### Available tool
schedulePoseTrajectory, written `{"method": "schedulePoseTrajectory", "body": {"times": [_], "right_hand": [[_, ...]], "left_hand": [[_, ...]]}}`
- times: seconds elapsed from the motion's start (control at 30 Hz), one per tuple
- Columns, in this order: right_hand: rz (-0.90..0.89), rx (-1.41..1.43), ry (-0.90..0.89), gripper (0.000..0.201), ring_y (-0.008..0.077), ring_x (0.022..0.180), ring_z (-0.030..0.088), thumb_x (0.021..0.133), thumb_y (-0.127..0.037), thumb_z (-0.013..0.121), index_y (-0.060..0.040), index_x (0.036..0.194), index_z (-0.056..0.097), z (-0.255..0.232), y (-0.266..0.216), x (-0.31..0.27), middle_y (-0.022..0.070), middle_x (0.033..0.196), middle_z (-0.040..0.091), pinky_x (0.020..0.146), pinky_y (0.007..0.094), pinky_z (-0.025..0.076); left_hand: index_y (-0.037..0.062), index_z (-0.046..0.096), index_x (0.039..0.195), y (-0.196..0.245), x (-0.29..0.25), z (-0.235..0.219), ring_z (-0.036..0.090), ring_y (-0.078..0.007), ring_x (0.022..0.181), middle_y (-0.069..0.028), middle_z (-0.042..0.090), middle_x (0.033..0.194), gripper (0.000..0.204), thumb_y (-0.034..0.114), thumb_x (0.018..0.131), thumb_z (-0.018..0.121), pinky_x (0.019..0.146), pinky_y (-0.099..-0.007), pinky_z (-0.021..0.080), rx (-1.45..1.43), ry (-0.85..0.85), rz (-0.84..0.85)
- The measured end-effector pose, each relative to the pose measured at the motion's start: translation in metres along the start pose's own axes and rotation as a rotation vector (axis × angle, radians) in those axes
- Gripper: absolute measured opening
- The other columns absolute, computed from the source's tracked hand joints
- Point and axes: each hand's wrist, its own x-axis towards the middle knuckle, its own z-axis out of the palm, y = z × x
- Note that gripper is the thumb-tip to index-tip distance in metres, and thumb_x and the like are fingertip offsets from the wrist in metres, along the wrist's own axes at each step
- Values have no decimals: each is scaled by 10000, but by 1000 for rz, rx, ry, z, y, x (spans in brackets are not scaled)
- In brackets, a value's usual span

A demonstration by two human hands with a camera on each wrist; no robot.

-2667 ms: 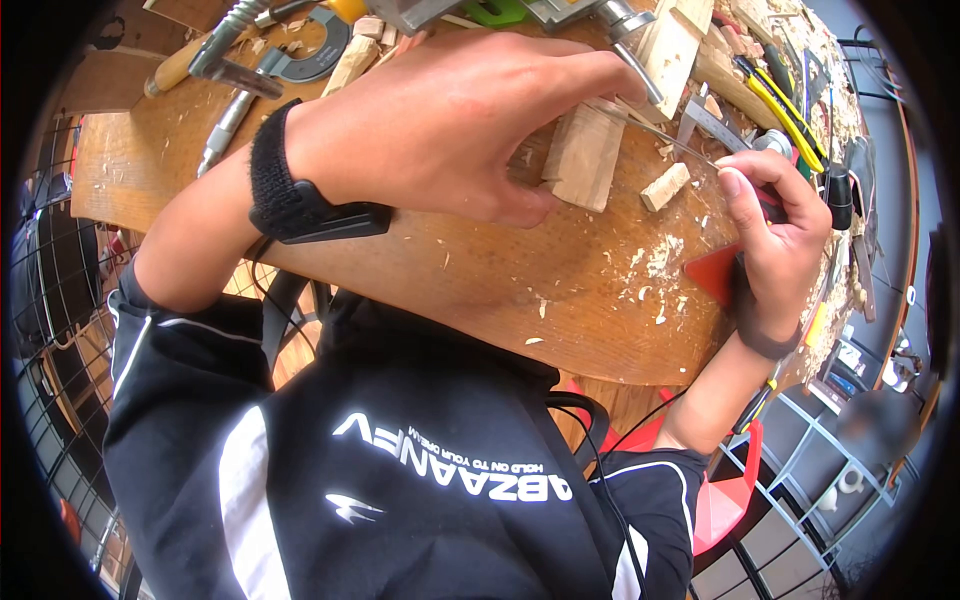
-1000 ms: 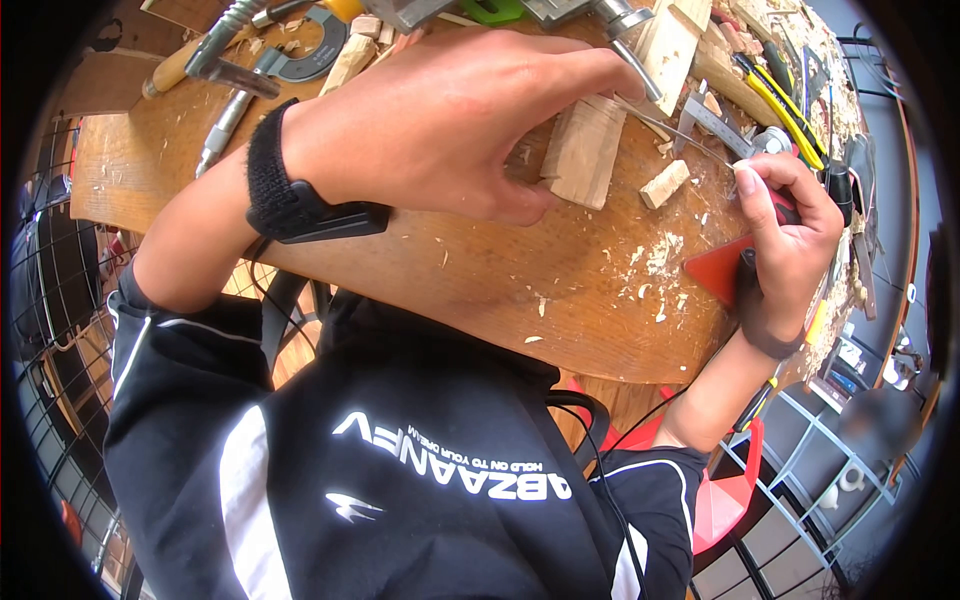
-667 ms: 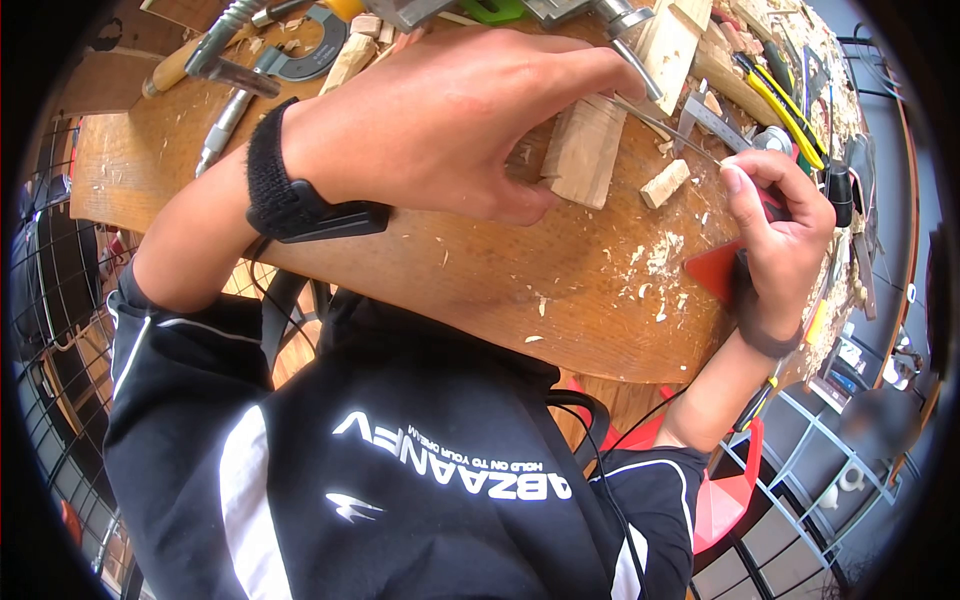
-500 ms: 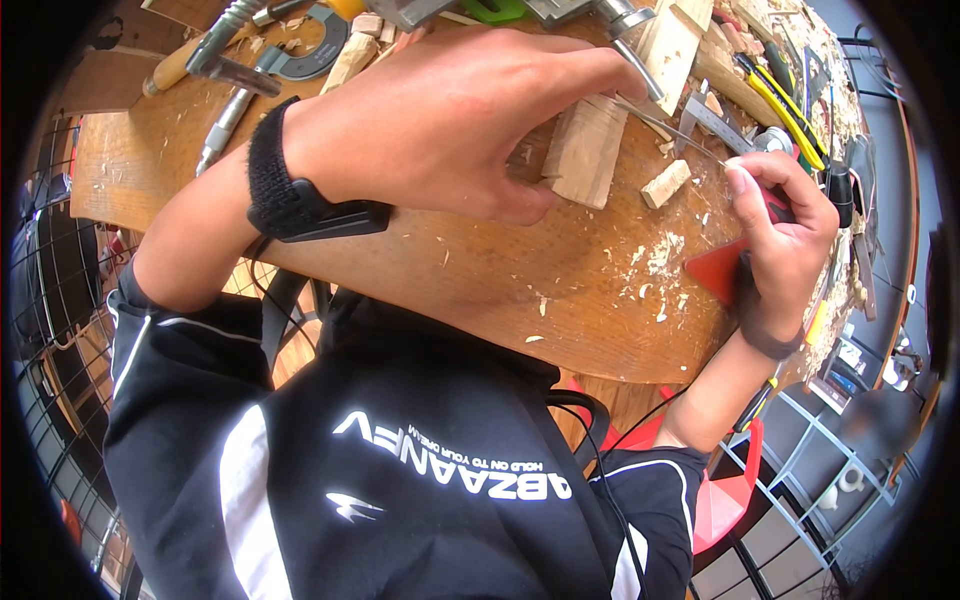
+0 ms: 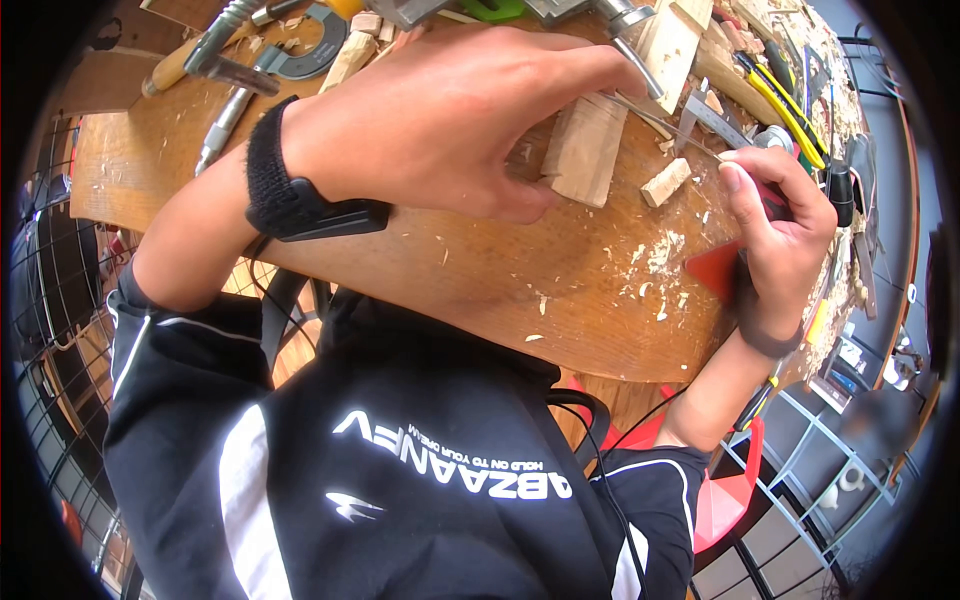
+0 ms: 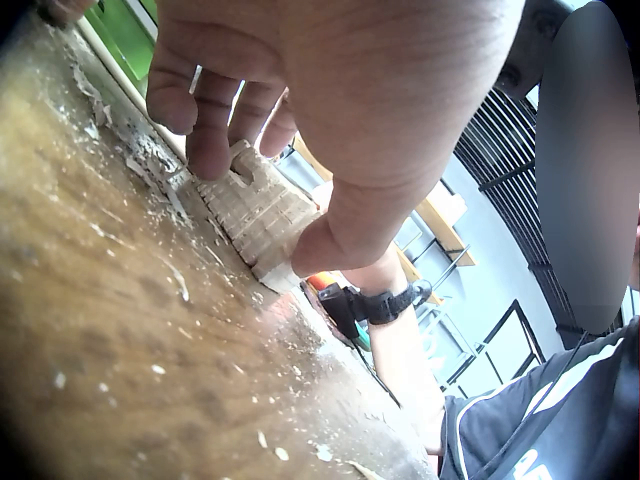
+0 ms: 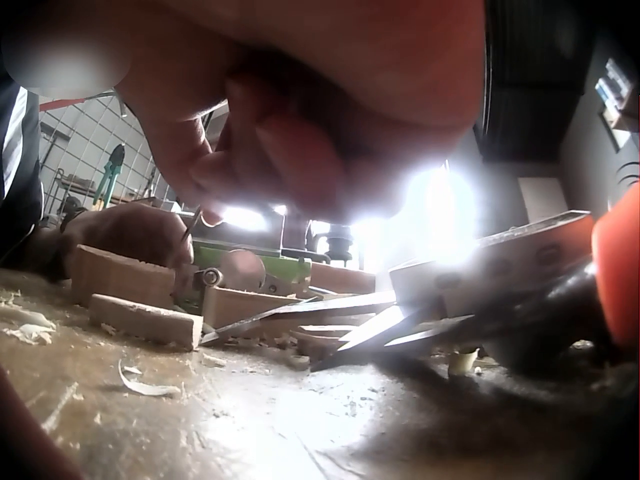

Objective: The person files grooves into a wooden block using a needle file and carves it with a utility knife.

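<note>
In the head view my left hand (image 5: pixel 450 125) grips a pale wooden block (image 5: pixel 588 155) near the table's back edge, its index finger reaching past the block's top. The left wrist view shows the thumb on one side of the block (image 6: pixel 255 210) and fingertips along the other; its upper end looks notched. My right hand (image 5: pixel 785 215) pinches a thin metal rod (image 5: pixel 690 140) between thumb and index finger. This rod slants up-left to the block's top, where the left fingers partly hide its contact. Other right fingers are curled in the right wrist view.
A small wood offcut (image 5: pixel 666 184) lies between the hands, with shavings below it. Calipers (image 5: pixel 712 123), yellow-handled pliers (image 5: pixel 785 108) and an orange-red piece (image 5: pixel 714 272) are near my right hand. A micrometer (image 5: pixel 310 55) and metal clamp parts (image 5: pixel 235 72) stand at the back left.
My right hand has shifted slightly left towards the block, after being farther right about a second ago; the rod moved with it. My left hand and the block have hardly moved.
</note>
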Motion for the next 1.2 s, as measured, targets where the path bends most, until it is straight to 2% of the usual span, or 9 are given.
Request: {"method": "schedulePoseTrajectory", "body": {"times": [0.2, 0.3, 0.4, 0.47, 0.9, 1.0, 1.07, 1.2], "right_hand": [[-12, 17, -29, 90, 59, 747, 622, 902, -28, 777, -7, 984, 750, 5, -4, 3, 12, 856, 701, 698, 199, 484], [-26, 5, 27, 79, 54, 728, 600, 899, -23, 774, -5, 970, 745, 3, -3, 0, 14, 837, 690, 679, 194, 465], [53, 63, 74, 71, 47, 710, 573, 893, -35, 776, -5, 945, 739, -2, -2, -3, 10, 819, 674, 658, 189, 434], [-15, 28, 66, 75, 44, 695, 552, 887, -51, 779, -4, 922, 733, -2, 1, -2, 5, 807, 664, 641, 192, 413], [-23, 22, 41, 56, 47, 692, 554, 885, -36, 764, -1, 901, 722, -4, -1, -2, 7, 802, 663, 643, 206, 425], [29, 27, 18, 53, 43, 694, 561, 889, -32, 760, -1, 909, 723, -2, -4, -2, 9, 805, 669, 640, 204, 430], [-38, 21, -17, 51, 45, 689, 567, 893, -30, 759, -2, 920, 725, 2, -1, 0, 6, 801, 670, 631, 203, 431], [-32, 16, -5, 54, 48, 688, 571, 895, -33, 762, -5, 929, 730, -1, -1, -2, 0, 805, 669, 631, 203, 437]], "left_hand": [[132, 552, 1412, -2, 0, 1, 544, -210, 729, -81, 575, 924, 813, -6, 644, 777, 656, -337, 482, 26, 17, 20], [132, 551, 1413, -2, -1, 0, 545, -212, 729, -82, 577, 927, 814, -4, 643, 778, 657, -337, 483, 22, 15, 19], [134, 547, 1417, -1, 0, 0, 541, -211, 725, -80, 568, 913, 816, 4, 645, 779, 655, -336, 482, 19, 9, 13], [136, 545, 1420, -1, 0, -1, 539, -210, 724, -78, 562, 903, 817, 8, 647, 780, 655, -335, 481, 22, 7, 9], [141, 542, 1425, -3, -1, 1, 530, -194, 709, -65, 515, 836, 817, 22, 652, 776, 644, -329, 477, 55, 38, -1], [139, 542, 1426, -3, -1, 0, 528, -193, 708, -65, 514, 835, 818, 23, 650, 773, 643, -329, 475, 50, 32, -14], [138, 542, 1427, -2, -1, 0, 527, -192, 707, -65, 514, 836, 819, 23, 649, 772, 641, -328, 473, 49, 25, -19], [136, 543, 1426, -4, 0, 0, 521, -188, 704, -64, 507, 825, 816, 26, 651, 773, 638, -327, 467, 42, 27, -3]]}}
